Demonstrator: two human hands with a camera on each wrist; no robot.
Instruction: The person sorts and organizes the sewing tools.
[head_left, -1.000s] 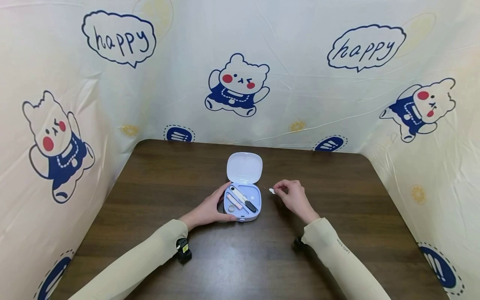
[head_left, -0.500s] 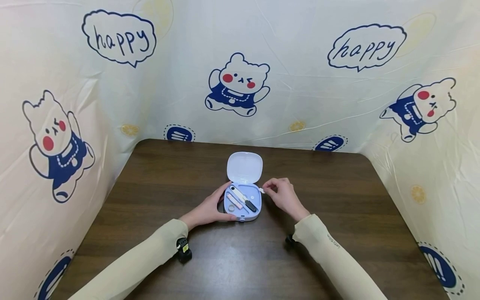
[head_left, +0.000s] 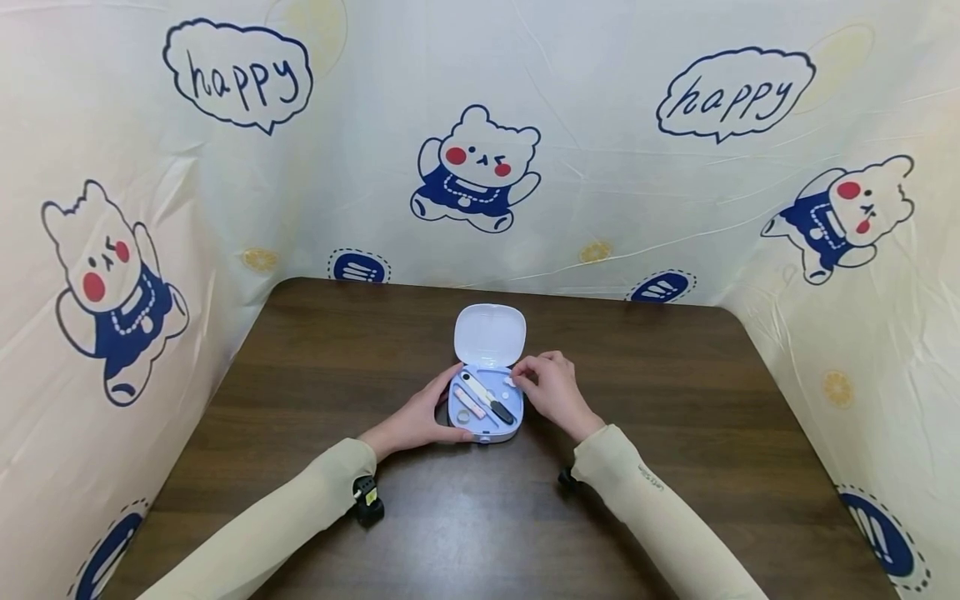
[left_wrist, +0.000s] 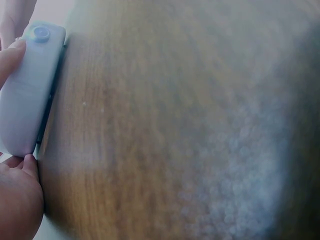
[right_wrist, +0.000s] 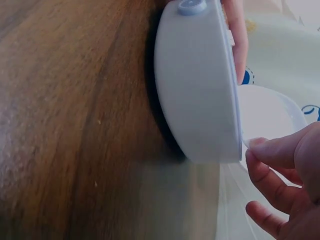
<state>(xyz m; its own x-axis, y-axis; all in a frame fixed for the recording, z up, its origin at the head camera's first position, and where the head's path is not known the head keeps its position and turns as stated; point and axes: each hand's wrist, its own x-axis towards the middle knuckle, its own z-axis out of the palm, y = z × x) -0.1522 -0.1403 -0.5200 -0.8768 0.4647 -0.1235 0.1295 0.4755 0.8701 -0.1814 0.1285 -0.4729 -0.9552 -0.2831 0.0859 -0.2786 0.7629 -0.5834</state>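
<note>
A pale blue case (head_left: 504, 434) stands on the table, its rounded lid (head_left: 490, 335) raised at the back. My left hand (head_left: 411, 425) grips the case from the left, thumb at the front and fingers along the far left side. In the tray lie a white-and-black tool (head_left: 487, 397), a pink-and-white stick (head_left: 468, 402), a metal ring (head_left: 462, 416) and a small white disc (head_left: 505, 395). Over the tray's back right corner, my right hand (head_left: 553, 390) pinches a small flat white piece (head_left: 510, 382). The right wrist view shows its fingertips right at the rim of the case (right_wrist: 197, 85).
The dark wooden table (head_left: 315, 350) extends around the case on all sides. Behind it and at both sides hangs a pale printed curtain (head_left: 585, 125). Each wrist wears a black camera (head_left: 367, 502).
My right hand has moved left with the small white piece, from beside the case to over its back right corner. The left hand keeps its grip on the case.
</note>
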